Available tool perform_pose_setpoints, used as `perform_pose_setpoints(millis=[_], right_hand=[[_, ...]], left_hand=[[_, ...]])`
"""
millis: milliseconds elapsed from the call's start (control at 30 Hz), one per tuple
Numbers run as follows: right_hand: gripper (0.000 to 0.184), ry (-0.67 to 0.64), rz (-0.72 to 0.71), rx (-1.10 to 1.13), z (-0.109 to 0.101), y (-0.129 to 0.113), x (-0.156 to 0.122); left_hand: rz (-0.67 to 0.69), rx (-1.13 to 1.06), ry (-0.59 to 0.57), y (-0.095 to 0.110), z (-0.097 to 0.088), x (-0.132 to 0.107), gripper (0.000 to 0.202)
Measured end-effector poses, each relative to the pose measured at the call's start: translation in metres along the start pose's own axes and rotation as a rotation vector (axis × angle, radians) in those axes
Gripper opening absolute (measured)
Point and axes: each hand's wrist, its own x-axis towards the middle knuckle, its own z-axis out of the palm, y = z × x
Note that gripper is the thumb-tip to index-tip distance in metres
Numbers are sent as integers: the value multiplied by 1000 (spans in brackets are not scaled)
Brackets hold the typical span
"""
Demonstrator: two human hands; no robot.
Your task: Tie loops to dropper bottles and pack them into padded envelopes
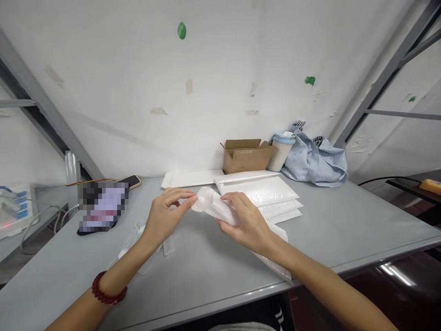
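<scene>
Both my hands are raised over the grey table (344, 220) near its middle. My right hand (246, 220) is closed around a white bubble mailer (217, 209), which slants down toward the table's front edge under my forearm. My left hand (167, 211) pinches the mailer's open upper end with thumb and fingers. A red bead bracelet (106, 290) sits on my left wrist.
A stack of white bubble mailers (265, 193) lies behind my right hand, with a flat white tray (189, 178) beside it. An open cardboard box (245, 155), a lidded cup (282, 149) and blue cloth (317, 163) stand by the wall. A phone (132, 181) and clear plastic bags (138, 239) lie left.
</scene>
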Motion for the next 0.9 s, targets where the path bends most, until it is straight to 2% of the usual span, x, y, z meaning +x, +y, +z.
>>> perform_pose_setpoints(millis=[167,233,300,367,433,533,633,700,800,900], right_hand=[[38,-20,2,-3,1,1,-1],[38,-28,6,-6,1,1,-1],[39,-31,15,-5,1,1,-1],[39,-32,28,1,0,0,0],[39,-36,43,3,-1,0,1],[38,-47,65,-5,-1,0,1],[39,-54,70,-8,0,1,1],[39,-49,65,-7,0,1,1],[38,-45,60,-3,1,3,1],[38,-48,62,0,0,3,1]], left_hand=[[356,247,-198,-4,-4,0,25],[413,302,-214,-1,-9,3,30],[349,346,-194,2,-20,7,31],[212,403,-236,6,-33,11,33],[93,479,-441,8,-46,13,31],[5,576,-792,4,-57,11,20],[-58,686,-953,0,-54,4,40],[-57,746,-1000,-1,-48,-1,45],[-12,709,-1005,0,-41,-2,38],[64,560,-879,2,-39,1,23]])
